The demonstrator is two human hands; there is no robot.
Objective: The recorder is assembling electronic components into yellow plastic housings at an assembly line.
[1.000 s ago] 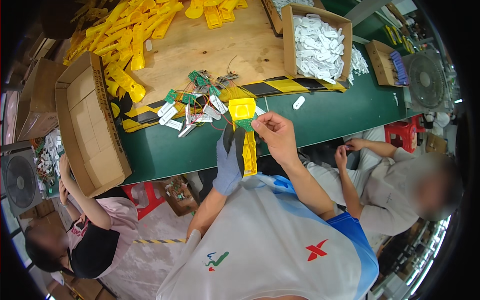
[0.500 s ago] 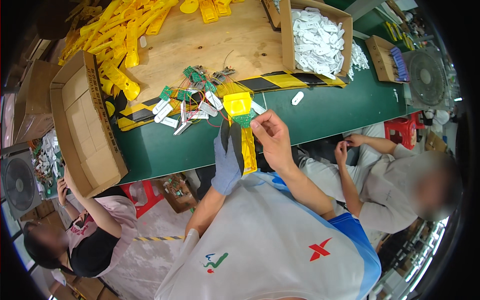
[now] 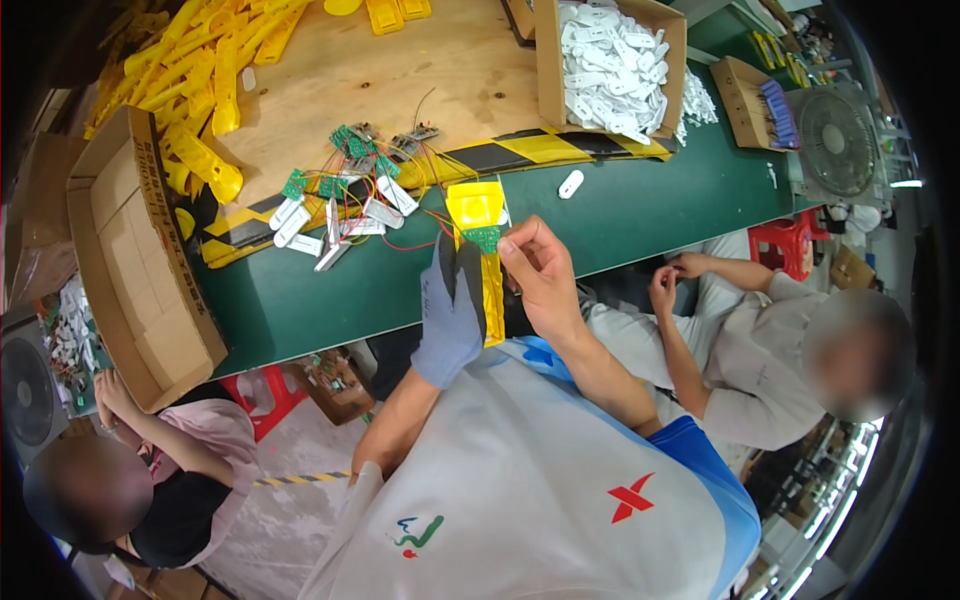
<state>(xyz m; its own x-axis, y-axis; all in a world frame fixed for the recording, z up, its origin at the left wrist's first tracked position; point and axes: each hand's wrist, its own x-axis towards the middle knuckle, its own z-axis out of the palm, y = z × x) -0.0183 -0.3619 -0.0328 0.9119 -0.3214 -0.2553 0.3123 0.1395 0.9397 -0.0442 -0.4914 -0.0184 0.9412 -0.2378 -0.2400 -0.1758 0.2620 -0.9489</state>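
My left hand, in a grey glove, grips a long yellow plastic housing held upright over the green table edge. My bare right hand pinches a small green circuit board against the housing's upper part. Thin wires run from the board toward a cluster of green circuit boards and white plastic pieces lying on the table just beyond my hands.
A green table carries a wooden board, a pile of yellow housings, a box of white parts and an empty cardboard box. One person sits at my right, another at lower left. Fans stand on both sides.
The view has shifted slightly. My hands stay together on the yellow housing, with the right fingers still working the circuit board at its top.
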